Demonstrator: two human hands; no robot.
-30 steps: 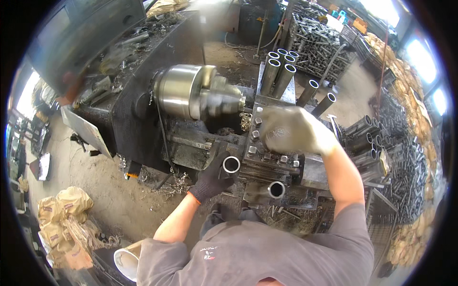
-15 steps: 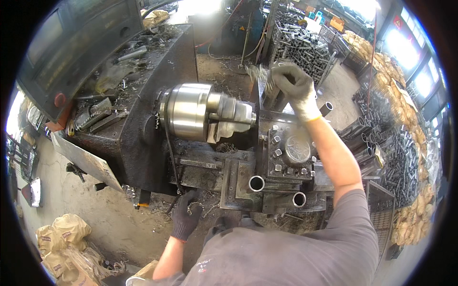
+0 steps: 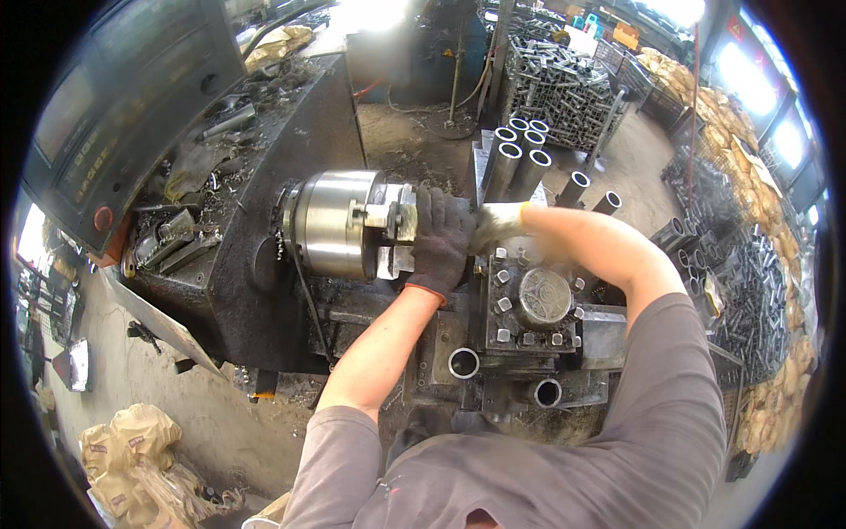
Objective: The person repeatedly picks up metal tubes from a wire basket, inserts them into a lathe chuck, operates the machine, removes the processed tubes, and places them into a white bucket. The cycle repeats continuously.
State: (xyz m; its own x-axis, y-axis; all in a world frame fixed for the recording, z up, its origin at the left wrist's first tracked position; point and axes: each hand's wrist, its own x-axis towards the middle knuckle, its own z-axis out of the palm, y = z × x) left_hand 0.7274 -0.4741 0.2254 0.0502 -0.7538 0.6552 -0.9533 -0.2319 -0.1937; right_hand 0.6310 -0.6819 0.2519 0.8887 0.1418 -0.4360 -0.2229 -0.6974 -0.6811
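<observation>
Left hand (image 3: 441,240) in dark glove pressed against the shiny steel cylindrical lathe chuck (image 3: 339,223), fingers curled on its front, right hand (image 3: 495,225) in pale glove blurred beside it, finger state unclear, square black tool post (image 3: 538,300) seen below

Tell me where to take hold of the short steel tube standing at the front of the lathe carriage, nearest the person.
Grip the short steel tube around its round outer wall just below the open rim, coming down from above. Its open end faces up and its lower part sits among the dark carriage parts, so only the top is free. A second tube stands apart to its left, leaving room for fingers.
</observation>
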